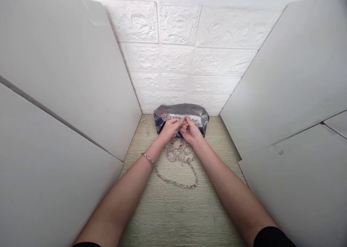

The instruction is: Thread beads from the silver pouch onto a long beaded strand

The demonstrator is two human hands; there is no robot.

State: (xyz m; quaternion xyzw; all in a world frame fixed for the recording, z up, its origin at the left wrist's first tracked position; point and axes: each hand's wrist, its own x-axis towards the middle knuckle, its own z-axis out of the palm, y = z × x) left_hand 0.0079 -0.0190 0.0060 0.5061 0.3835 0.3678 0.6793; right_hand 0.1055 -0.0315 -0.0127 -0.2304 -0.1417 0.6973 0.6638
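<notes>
Pinching with left hand (169,128) and right hand (192,132) close together, anything gripped too small to tell, working over open bag (187,109), beaded strands (177,184) lying below both hands.

Glossy silvery bag lining (187,109); rough, glossy white wall (176,59).

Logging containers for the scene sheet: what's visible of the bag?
The bag is wide and low, dark blue and patterned outside, silvery and foil-like inside, its rim uneven. It sits open side up on the wood-grain surface, by the white brick-pattern wall. Small pale and pink beads lie inside. The left hand and right hand hide its front middle; contact is unclear.
</notes>
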